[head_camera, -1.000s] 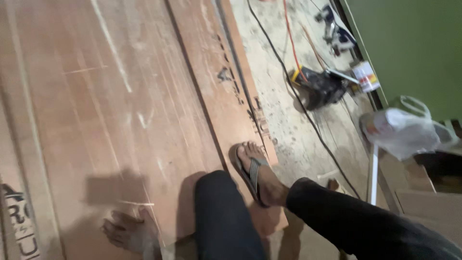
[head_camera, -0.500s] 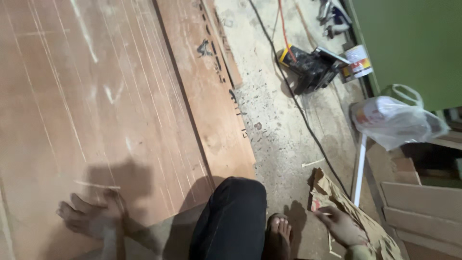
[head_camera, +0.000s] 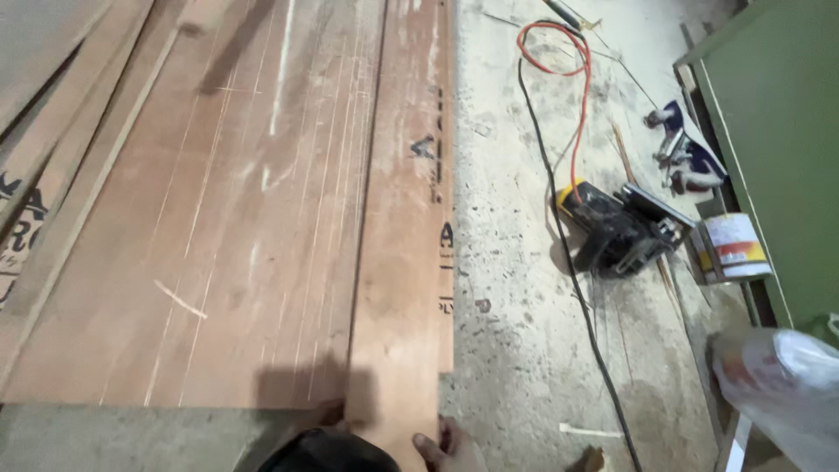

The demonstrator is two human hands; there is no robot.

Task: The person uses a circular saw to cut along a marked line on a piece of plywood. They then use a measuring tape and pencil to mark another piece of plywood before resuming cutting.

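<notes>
Right hand [head_camera: 447, 447] at the frame's bottom edge, fingers against the near end of a long narrow reddish plywood strip [head_camera: 404, 253]; grip largely cut off, closure impossible to tell. Left hand out of view, though spread on the boards half a second ago. Strip lying along the right edge of a wide scratched reddish plywood sheet [head_camera: 218, 245] on the concrete floor [head_camera: 516, 288]. Beyond, a black-and-yellow circular saw [head_camera: 616, 227] with an orange cable [head_camera: 572, 96], now nearer centre. Dark knee [head_camera: 328, 453] barely showing.
</notes>
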